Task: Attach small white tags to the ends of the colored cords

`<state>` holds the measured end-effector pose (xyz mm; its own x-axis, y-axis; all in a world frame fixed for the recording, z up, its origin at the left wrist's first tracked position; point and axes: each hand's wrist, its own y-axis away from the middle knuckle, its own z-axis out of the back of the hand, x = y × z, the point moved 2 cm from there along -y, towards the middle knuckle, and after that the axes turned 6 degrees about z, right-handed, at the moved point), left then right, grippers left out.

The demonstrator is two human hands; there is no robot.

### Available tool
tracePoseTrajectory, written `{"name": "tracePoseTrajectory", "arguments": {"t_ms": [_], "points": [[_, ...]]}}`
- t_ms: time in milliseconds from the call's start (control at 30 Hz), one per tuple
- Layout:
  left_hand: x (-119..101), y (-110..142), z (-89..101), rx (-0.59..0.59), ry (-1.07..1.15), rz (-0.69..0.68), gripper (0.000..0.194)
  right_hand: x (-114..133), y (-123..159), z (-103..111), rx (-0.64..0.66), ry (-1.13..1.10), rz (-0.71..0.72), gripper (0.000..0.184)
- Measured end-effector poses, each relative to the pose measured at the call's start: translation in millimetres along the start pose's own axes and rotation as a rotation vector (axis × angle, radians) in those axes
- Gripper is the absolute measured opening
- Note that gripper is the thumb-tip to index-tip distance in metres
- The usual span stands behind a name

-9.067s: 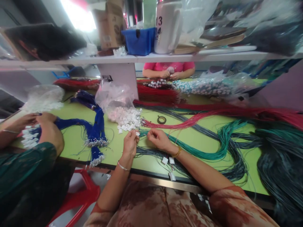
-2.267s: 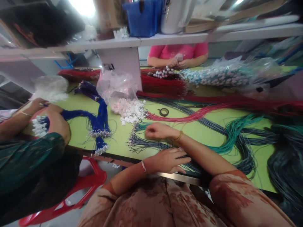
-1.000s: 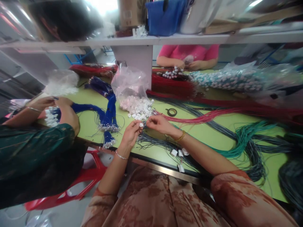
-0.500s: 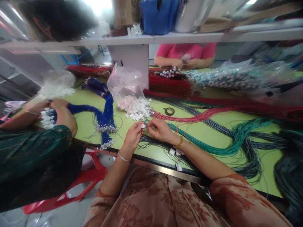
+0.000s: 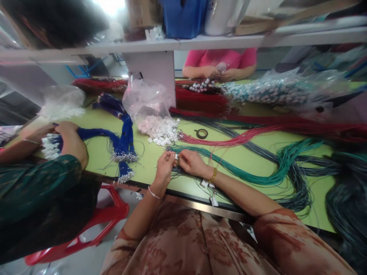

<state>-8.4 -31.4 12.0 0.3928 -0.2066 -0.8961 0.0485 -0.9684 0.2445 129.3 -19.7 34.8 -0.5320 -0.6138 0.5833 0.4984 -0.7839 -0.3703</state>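
Pinched in the fingers of my left hand (image 5: 165, 167) is a small white plastic connector housing (image 5: 176, 156). Close beside it, my right hand (image 5: 191, 162) has its thumb and fingertips pressed together; what they grip is too small to make out. Behind my hands lie a bundle of green wires (image 5: 232, 168) and a bundle of red wires (image 5: 226, 143), both stretching to the right. A heap of loose white connector housings (image 5: 163, 131) spills from a clear plastic bag (image 5: 149, 97). Under my right wrist, several white housings (image 5: 213, 201) sit on dark wires near the table edge.
A roll of black tape (image 5: 202, 133) lies behind the red wires. To the left, a co-worker's hands (image 5: 67, 133) handle blue wires (image 5: 123, 141) beside a red stool (image 5: 114, 214). Across the table sits a person in pink (image 5: 219, 61). A shelf (image 5: 183, 44) crosses above.
The view has shifted slightly, moving the surroundings a little left in the picture. My hands remain close together, with the white housing still in my left fingers.
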Motion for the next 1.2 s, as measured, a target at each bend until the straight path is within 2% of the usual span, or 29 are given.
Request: {"name": "tracePoseTrajectory", "arguments": {"t_ms": [167,367,433,567,700,767,867,967,1100,1200], "points": [[6.6,-8.6,1.9,-0.019,-0.037,-0.011,0.024,-5.2,-5.3,-1.7,-0.043,-0.086,-0.102,0.014],[12.9,-16.6,-0.3,-0.038,0.086,0.068,0.02,-12.8,-11.0,-10.8,0.01,-0.138,-0.142,0.014],[12.6,-17.8,0.2,-0.042,0.095,0.069,0.019,-17.3,-14.0,-10.9,0.003,-0.143,-0.143,0.015],[9.2,-19.6,4.4,-0.047,0.098,0.077,0.019,-32.8,-24.7,-2.8,0.081,-0.212,-0.078,0.022],[3.1,-24.7,9.5,-0.047,0.101,0.098,0.018,-54.3,-33.6,7.3,0.055,0.055,-0.108,0.018],[1.0,-27.5,10.9,-0.042,0.103,0.113,0.018,-61.8,-34.6,6.6,0.105,0.155,-0.124,0.014],[-0.1,-28.8,11.5,-0.023,0.103,0.124,0.019,-67.2,-33.6,5.3,0.137,0.175,-0.13,0.016],[0.4,-26.7,10.8,-0.006,0.073,0.117,0.021,-67.4,-33.7,7.4,0.156,0.201,-0.077,0.016],[1.4,-23.8,10.3,0.017,0.029,0.095,0.021,-65.0,-38.6,8.9,0.289,0.211,-0.02,0.013],[2.0,-22.8,12.0,0.026,0.031,0.088,0.021,-62.1,-42.6,12.0,0.317,0.266,-0.028,0.017]]}}
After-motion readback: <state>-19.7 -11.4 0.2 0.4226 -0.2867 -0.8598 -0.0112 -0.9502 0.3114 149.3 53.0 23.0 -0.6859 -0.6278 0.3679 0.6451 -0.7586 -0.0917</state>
